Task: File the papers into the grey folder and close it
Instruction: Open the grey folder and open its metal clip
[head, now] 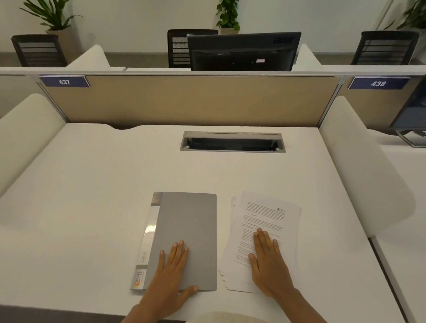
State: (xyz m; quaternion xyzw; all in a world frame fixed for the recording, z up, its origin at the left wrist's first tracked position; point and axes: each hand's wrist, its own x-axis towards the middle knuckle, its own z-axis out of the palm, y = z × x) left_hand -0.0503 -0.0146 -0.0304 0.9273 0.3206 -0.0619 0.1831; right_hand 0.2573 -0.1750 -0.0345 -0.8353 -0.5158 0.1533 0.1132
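A closed grey folder with a labelled spine on its left lies flat on the white desk, near the front edge. My left hand rests palm down on its lower part, fingers together, thumb at the bottom edge. To the right, apart from the folder, lies a loose stack of printed papers, slightly fanned. My right hand lies flat on the lower half of the stack. Neither hand grips anything.
A grey cable tray slot sits in the desk behind the folder. A beige partition closes the back, with a dark monitor beyond it. White side dividers flank the desk. Another screen stands at far right.
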